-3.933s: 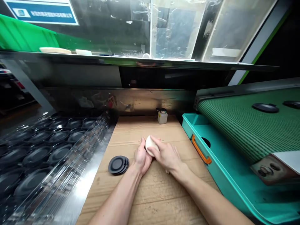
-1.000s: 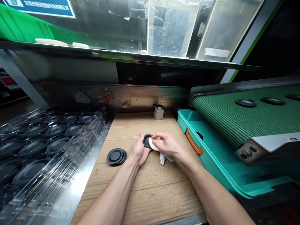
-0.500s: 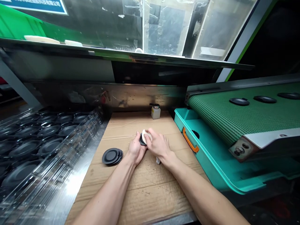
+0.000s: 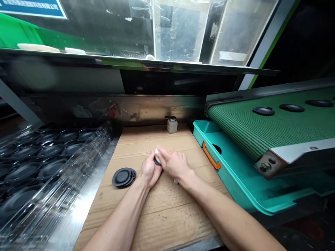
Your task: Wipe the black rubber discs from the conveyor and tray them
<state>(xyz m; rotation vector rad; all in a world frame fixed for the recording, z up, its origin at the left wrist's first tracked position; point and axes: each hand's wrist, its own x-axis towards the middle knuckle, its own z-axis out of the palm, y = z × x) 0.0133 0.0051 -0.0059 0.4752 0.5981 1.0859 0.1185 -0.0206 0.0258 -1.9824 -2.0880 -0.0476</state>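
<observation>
My left hand (image 4: 149, 171) is closed around a small black disc (image 4: 156, 161), mostly hidden by my fingers. In my right hand (image 4: 175, 164) is a white pad (image 4: 157, 152), pressed against the face of that disc. Both hands meet just above the middle of a cardboard sheet (image 4: 180, 216). To the left of my left hand lies a low, fanned stack of round black discs (image 4: 121, 177). A small white scrap (image 4: 176, 181) shows beneath my right wrist.
Toward the back of the cardboard stands a squat bottle (image 4: 172, 126) with its lid flipped up. Clear trays of black discs (image 4: 49, 150) are at left. On the right, a teal bin (image 4: 237, 174) sits under a green conveyor belt (image 4: 243, 129) carrying several black discs.
My right hand has shifted slightly left and turned over the disc, so less of the white pad shows. My left hand keeps its hold. The whole view has moved a little.
</observation>
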